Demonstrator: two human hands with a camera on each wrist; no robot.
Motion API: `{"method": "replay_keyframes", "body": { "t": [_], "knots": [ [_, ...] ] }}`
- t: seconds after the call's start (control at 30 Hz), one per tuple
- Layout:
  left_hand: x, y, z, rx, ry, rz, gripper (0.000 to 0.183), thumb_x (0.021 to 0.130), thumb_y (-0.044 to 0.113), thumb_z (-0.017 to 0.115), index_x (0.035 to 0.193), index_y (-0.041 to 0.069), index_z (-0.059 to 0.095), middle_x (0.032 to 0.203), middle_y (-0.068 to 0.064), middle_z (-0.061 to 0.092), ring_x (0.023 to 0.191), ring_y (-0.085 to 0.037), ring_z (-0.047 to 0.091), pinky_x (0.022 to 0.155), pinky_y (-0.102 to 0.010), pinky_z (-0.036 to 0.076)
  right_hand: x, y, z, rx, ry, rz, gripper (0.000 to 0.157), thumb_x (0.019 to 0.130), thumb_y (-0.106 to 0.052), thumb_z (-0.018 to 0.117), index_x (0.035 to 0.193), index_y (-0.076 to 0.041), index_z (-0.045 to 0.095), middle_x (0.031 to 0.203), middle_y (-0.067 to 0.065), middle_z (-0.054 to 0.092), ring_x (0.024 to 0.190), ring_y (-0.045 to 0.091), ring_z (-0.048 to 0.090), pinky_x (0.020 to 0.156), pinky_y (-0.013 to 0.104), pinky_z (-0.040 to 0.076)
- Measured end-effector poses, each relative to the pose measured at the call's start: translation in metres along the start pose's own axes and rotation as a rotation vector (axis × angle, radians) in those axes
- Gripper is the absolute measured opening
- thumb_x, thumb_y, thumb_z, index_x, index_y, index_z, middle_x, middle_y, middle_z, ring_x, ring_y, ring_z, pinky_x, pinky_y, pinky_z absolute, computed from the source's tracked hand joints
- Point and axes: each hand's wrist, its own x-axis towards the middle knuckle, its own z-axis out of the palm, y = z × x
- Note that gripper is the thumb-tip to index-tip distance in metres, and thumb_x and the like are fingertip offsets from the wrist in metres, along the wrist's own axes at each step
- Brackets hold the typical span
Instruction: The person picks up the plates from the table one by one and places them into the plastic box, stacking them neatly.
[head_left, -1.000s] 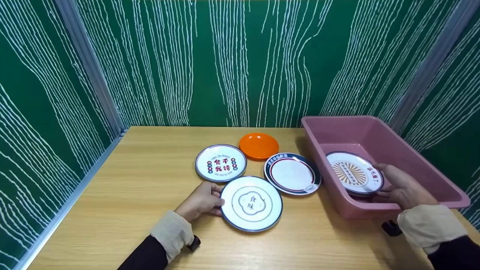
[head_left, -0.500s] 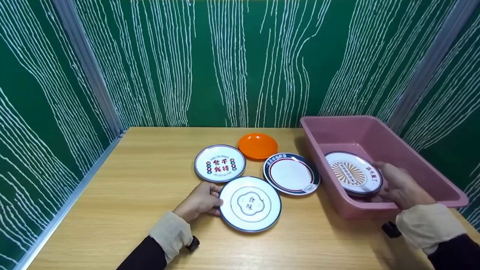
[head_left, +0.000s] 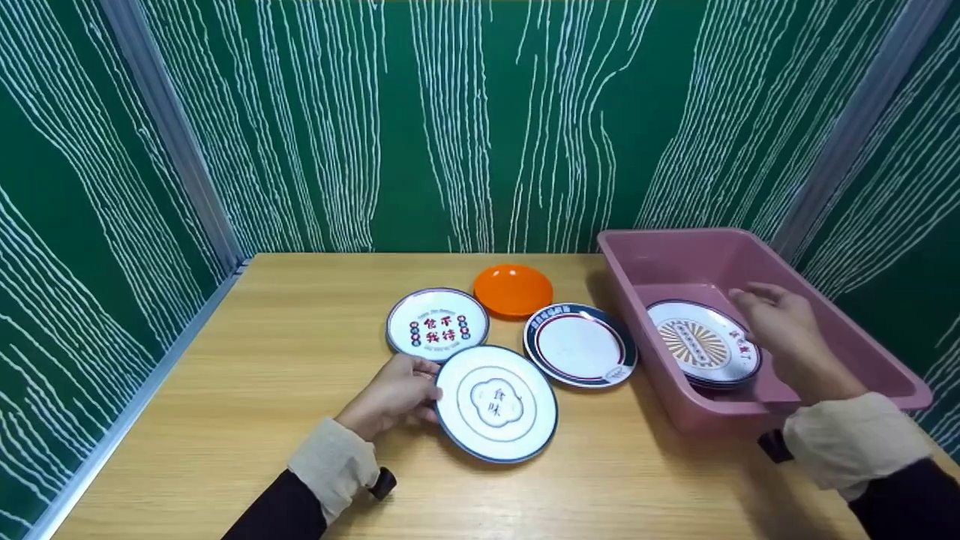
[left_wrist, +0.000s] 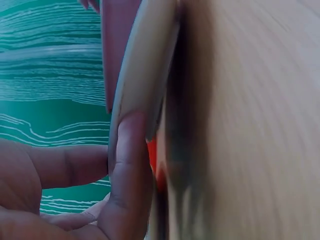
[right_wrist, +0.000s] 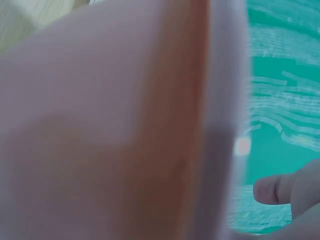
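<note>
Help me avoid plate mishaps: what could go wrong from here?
The left hand pinches the flower-outline plate at one edge only, so it might slip. Its rim could knock the red-lettered plate close behind it. If carried to the pink tub, it might clatter onto the stacked plates inside.

My head feed: green back wall (head_left: 403,172) across the top, wavering white lines (head_left: 451,120); side walls (head_left: 67,247) match. Grey posts (head_left: 178,127) slant at upper left and upper right. Below, I note pale wood-grain desk (head_left: 285,337), brighter at lower centre, grey rail (head_left: 142,397) along left edge.
</note>
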Motion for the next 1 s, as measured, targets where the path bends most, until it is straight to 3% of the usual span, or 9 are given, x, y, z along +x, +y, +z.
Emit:
{"method": "replay_keyframes", "body": {
  "t": [0.07,0.13,0.33,0.5,0.57,0.7,0.77,1.0],
  "knots": [
    [-0.003,0.004,-0.002,-0.003,-0.002,0.016,0.039,0.088,-0.009,0.059,0.127,-0.010,0.053,0.109,-0.019,0.057,0.062,-0.018,0.060,0.052,-0.027,0.058,-0.007,-0.007,0.012,-0.025,0.010,-0.063,0.068,0.108,-0.042,0.044,0.160,-0.001,0.027,0.160,0.025,0.033,0.142,0.040,0.036,0.100,0.039,0.051],
    [-0.007,0.009,-0.004,0.001,-0.002,0.025,0.038,0.089,-0.008,0.059,0.127,-0.009,0.053,0.107,-0.019,0.058,0.059,-0.017,0.059,0.052,-0.028,0.058,-0.015,-0.014,0.025,-0.054,-0.007,-0.121,0.063,0.108,-0.039,0.045,0.158,-0.002,0.033,0.155,0.025,0.040,0.138,0.038,0.040,0.099,0.037,0.049],
    [-0.019,0.023,-0.011,-0.033,0.000,0.058,0.037,0.094,-0.003,0.061,0.130,-0.005,0.054,0.103,-0.019,0.059,0.065,-0.019,0.060,0.058,-0.029,0.060,-0.042,-0.031,0.064,-0.179,-0.066,-0.292,0.058,0.106,-0.035,0.053,0.153,-0.002,0.043,0.151,0.024,0.046,0.135,0.039,0.046,0.113,0.054,0.039],
    [-0.026,0.029,-0.014,-0.099,-0.008,0.088,0.038,0.094,-0.003,0.064,0.131,-0.003,0.054,0.105,-0.019,0.059,0.069,-0.021,0.062,0.063,-0.028,0.062,-0.058,-0.033,0.096,-0.079,-0.110,-0.275,0.053,0.105,-0.033,0.057,0.151,-0.008,0.046,0.149,0.015,0.049,0.131,0.030,0.047,0.114,0.047,0.039],
    [-0.026,0.030,-0.014,-0.132,-0.015,0.104,0.039,0.094,-0.004,0.063,0.132,-0.003,0.052,0.106,-0.020,0.060,0.069,-0.021,0.062,0.062,-0.027,0.061,-0.062,-0.032,0.108,-0.042,-0.096,-0.311,0.050,0.105,-0.027,0.059,0.148,-0.005,0.048,0.146,0.017,0.052,0.132,0.029,0.048,0.114,0.041,0.040],
    [-0.027,0.033,-0.013,-0.187,0.001,0.118,0.040,0.094,-0.005,0.062,0.133,-0.003,0.050,0.111,-0.020,0.063,0.074,-0.022,0.064,0.065,-0.029,0.062,-0.069,-0.027,0.132,-0.018,-0.084,-0.387,0.049,0.104,-0.018,0.060,0.147,-0.001,0.046,0.139,0.022,0.056,0.120,0.030,0.057,0.098,0.025,0.050],
    [-0.028,0.035,-0.013,-0.210,0.013,0.120,0.040,0.095,-0.005,0.062,0.132,-0.002,0.050,0.114,-0.020,0.063,0.076,-0.023,0.064,0.067,-0.029,0.062,-0.071,-0.026,0.142,0.042,-0.097,-0.362,0.050,0.104,-0.016,0.060,0.148,0.000,0.045,0.136,0.023,0.057,0.112,0.028,0.062,0.088,0.019,0.054],
    [-0.031,0.038,-0.007,-0.319,0.010,0.174,0.041,0.095,-0.007,0.061,0.133,-0.004,0.048,0.113,-0.019,0.059,0.080,-0.022,0.064,0.066,-0.028,0.062,-0.077,-0.020,0.175,0.408,-0.183,-0.184,0.038,0.105,-0.011,0.055,0.140,0.004,0.050,0.114,0.021,0.061,0.085,0.017,0.069,0.077,0.031,0.063]
  ]
}}
